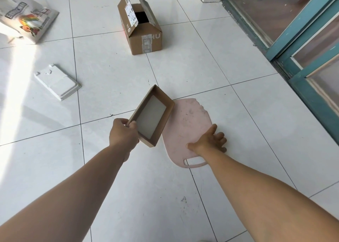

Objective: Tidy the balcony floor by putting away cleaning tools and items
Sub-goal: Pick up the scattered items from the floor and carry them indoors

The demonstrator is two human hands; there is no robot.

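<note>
The fingers of the right hand are spread and laid flat on the pink board, which lies on the tiled floor just below centre with its handle slot at six o'clock, while a short wall of the shallow brown box lid, held tilted at ten o'clock from the board and overlapping its left edge, is pinched by the left hand. The board is probably best lifted by curling the fingers under its right edge or through the slot, since it lies flush on the tile. On the open cardboard carton at twelve o'clock the letters "HU" and tape marked "HUAN" are read, its shipping label being too small to make out, and the print on the bag at ten o'clock cannot be told.
</note>
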